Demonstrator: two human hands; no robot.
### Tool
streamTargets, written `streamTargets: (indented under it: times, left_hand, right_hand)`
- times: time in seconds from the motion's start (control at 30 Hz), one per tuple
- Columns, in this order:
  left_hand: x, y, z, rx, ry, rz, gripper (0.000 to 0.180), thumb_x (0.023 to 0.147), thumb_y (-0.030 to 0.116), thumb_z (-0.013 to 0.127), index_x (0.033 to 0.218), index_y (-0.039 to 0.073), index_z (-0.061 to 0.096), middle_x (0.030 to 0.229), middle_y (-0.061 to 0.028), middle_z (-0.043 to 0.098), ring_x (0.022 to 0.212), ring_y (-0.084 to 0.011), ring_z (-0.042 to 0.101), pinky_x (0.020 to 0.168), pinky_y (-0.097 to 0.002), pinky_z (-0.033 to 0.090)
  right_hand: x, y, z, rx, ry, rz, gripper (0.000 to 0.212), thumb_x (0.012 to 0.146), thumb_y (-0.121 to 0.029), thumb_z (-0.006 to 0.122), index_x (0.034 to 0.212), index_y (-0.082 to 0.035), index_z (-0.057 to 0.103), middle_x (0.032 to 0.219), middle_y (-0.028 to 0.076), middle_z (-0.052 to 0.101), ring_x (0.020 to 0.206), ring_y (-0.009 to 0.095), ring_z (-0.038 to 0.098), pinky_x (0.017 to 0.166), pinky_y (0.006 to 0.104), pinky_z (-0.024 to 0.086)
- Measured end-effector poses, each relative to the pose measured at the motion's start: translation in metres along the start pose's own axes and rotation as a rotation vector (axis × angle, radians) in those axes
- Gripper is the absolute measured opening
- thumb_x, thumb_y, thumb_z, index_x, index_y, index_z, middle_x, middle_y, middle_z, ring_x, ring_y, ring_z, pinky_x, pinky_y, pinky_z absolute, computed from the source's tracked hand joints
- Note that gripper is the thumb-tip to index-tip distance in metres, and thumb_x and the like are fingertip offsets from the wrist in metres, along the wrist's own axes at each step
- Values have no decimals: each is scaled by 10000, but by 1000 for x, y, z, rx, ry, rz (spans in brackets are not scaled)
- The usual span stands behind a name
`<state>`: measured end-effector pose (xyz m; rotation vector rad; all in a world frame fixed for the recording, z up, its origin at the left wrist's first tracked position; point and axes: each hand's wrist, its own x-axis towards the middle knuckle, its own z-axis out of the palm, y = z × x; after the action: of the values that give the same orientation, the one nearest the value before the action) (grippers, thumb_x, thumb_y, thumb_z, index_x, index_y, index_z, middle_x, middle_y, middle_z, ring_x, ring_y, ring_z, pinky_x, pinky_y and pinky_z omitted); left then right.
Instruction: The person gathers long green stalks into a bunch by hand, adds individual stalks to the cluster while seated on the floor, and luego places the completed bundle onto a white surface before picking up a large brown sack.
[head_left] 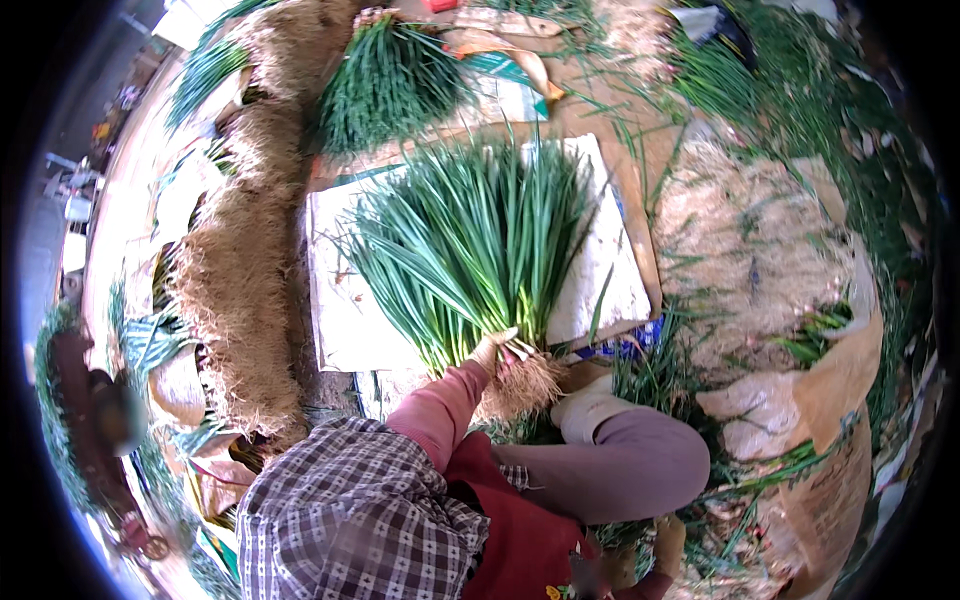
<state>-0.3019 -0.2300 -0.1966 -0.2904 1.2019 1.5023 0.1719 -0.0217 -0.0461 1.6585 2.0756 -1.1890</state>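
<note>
in the head view we saw the bunch (470, 255) lying on the white sheet (345, 325), its roots (522, 390) past the near edge. our left hand (490, 350) had its fingers closed around the pale stalks (517, 351) just above them; our right hand (668, 540) was low, below the knee (675, 465), and we could not tell how its fingers stood. we judged the bunch fairly light, its leaves (530, 215) bendy and easily bruised, best held by those firmer stalks. its long axis ran away from us, leaves fanning outward, roots toward us.
</note>
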Motion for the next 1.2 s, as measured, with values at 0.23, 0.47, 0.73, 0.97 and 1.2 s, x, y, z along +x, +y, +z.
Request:
streamTargets:
  times: [0.23, 0.47, 0.73, 0.97, 1.2]
  left_hand:
    - [-8, -12, 24, -67, 439, 128, 271, 820, 182, 646, 592, 46, 591, 459, -63, 552, 304, -141, 446, 287, -268, 346]
    - [23, -40, -33, 406, 416, 217, 539, 737, -14, 613, 1195, -41, 330, 712, -141, 601, 500, -197, 606, 408, -312, 491]
    - [-14, 0, -11, 681, 555, 24, 627, 661, 149, 805, 1141, -14, 436, 943, -145, 610, 756, -218, 631, 605, -307, 539]
    - [-48, -24, -4, 1181, 759, 284, 866, 714, 190, 703, 1389, -8, 198, 1239, -242, 455, 1133, -378, 488, 933, -394, 434]
    - [2, 5, 2, 1570, 273, -329, 457, 881, 255, 536, 1226, -26, 435, 1124, -181, 569, 1014, -270, 596, 882, -381, 476]
  right_hand:
    - [16, -30, 13, -66, 37, 129, 330, 816, -216, 547, 923, 90, 608, 742, 229, 605, 639, 273, 515, 634, 395, 415]
    - [14, -25, 26, 81, 36, -15, 321, 814, -198, 560, 955, 85, 612, 745, 223, 618, 649, 294, 552, 645, 390, 426]
    - [8, -29, 29, 95, -16, -151, 308, 830, -188, 565, 961, 84, 624, 758, 141, 654, 695, 221, 588, 649, 359, 452]
    - [-7, -21, 21, 143, -1, -8, 293, 835, -183, 557, 943, 78, 633, 697, 135, 622, 647, 188, 589, 586, 321, 454]
    - [-20, -59, -11, -420, 39, -545, 134, 790, -79, 533, 791, 27, 616, 722, 164, 615, 652, 280, 603, 572, 353, 475]
